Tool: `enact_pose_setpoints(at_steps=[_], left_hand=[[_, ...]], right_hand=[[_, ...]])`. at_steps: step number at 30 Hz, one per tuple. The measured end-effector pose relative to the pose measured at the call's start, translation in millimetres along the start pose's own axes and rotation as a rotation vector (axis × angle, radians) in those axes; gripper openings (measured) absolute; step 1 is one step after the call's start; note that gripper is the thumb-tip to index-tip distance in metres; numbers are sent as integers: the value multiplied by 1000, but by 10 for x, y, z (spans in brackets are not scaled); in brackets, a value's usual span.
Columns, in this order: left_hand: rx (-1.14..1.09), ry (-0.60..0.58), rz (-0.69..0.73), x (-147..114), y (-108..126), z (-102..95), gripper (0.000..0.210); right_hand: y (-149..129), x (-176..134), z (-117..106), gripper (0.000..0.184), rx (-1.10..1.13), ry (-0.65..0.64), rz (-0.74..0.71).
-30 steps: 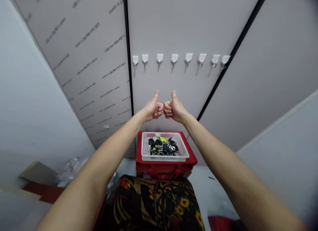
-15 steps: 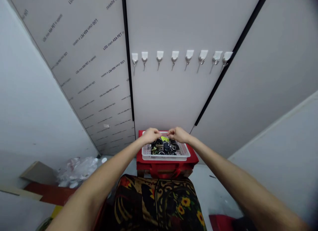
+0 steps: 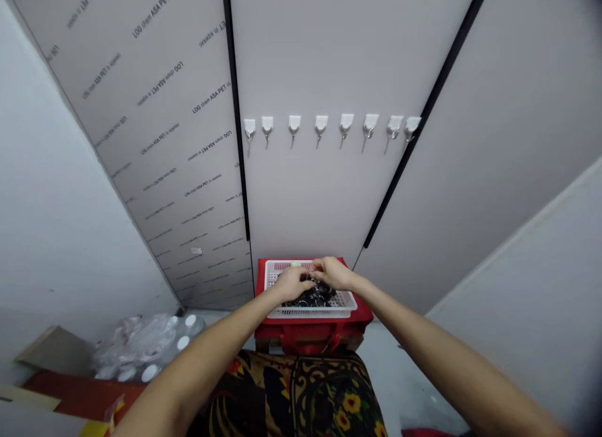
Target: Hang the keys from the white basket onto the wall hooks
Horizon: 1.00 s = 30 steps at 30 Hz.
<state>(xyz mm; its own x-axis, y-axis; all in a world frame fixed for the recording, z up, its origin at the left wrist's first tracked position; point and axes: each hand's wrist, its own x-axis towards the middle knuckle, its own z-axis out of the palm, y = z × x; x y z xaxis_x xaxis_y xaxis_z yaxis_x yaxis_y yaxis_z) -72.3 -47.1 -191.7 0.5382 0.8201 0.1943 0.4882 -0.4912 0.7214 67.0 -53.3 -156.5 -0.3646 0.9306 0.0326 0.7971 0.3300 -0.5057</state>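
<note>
A white plastic basket [image 3: 308,313] with slotted sides holds a jumbled pile of keys [image 3: 316,301], with metal rings and black key heads among them. Over the pile, my left hand [image 3: 290,284] reaches in from the left, its thumb and fingers pinched on some keys. Facing it from the right, my right hand [image 3: 332,273] has its fingers bent round the same keys, and the fingertips of both hands nearly meet. My fingers partly cover what they grip, so single keys are hard to make out. A pale yellow-green piece [image 3: 296,264] shows at the basket's back edge.
The basket sits on a red bag [image 3: 301,330] with handles, against a white panel wall. Several white adhesive hooks [image 3: 321,125] line the wall above. Clear plastic with white-capped bottles [image 3: 150,349] lies at lower left. My lap in patterned cloth [image 3: 301,393] is in front.
My hands have come lower into the basket and closer together, now gripping keys. The yellow-green piece, earlier between my hands, lies at the back left. The view has tilted up slightly.
</note>
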Motion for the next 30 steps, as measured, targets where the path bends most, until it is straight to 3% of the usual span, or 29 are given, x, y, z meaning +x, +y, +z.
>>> enact_pose_setpoints(at_steps=[5, 8, 12, 16, 22, 27, 30], left_hand=[[-270, -1, -192, 55, 45, -189, 27], [-429, 90, -277, 82, 105, -338, 28], [-636, 256, -338, 106, 169, -521, 24], [-722, 335, -355, 116, 198, -709, 20], [-828, 343, -249, 130, 260, -1123, 23], [-978, 353, -70, 101, 342, -1507, 26], [-875, 355, -27, 99, 387, -1670, 21]], right_hand=[[-192, 69, -100, 16, 340, 45, 55], [-261, 56, -68, 26, 622, 21, 102], [-365, 41, 21, 30, 762, -45, 72], [-492, 143, -56, 20, 675, 49, 57], [-881, 433, -597, 14, 460, 176, -2], [-1272, 679, -993, 11, 210, 141, -100], [-1455, 823, -1111, 8, 161, 137, -141]])
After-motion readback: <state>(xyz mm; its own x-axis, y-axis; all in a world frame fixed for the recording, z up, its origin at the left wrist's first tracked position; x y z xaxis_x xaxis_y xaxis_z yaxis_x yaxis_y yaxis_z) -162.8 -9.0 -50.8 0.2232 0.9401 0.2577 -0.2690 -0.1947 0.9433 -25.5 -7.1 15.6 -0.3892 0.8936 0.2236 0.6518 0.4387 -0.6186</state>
